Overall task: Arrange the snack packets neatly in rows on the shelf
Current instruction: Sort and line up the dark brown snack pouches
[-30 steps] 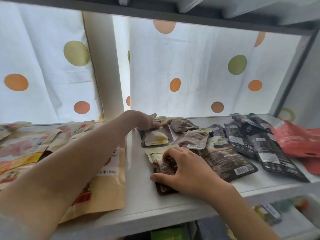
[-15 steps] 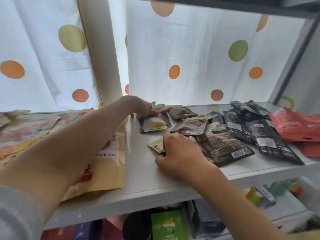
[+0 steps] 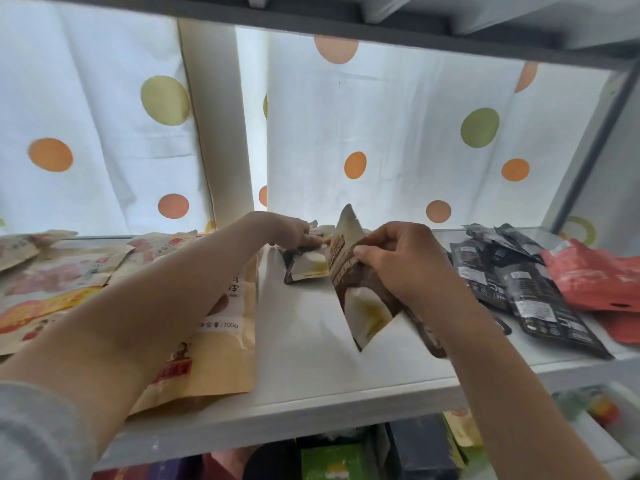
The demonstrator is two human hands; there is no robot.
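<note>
White cloth with orange and green dots hangs behind the white shelf, where snack packets lie in loose groups. Large tan packets cover the left part, black packets fan out on the right, and red packets sit at the far right edge.

At the middle, the right hand holds one brown-and-cream packet lifted off the shelf and tilted, its fingers pinching the upper part. The left hand reaches to the back, its fingers resting on a second brown packet that lies flat; whether they grip it or only press it cannot be told.

Judging by this, the step in hand is gathering the small brown packets into a row, and little of the sorting looks done. The next move likely calls for turning the lifted packet face up and laying it just beside the flat one, edges aligned, on the bare strip between the tan and black groups.
</note>
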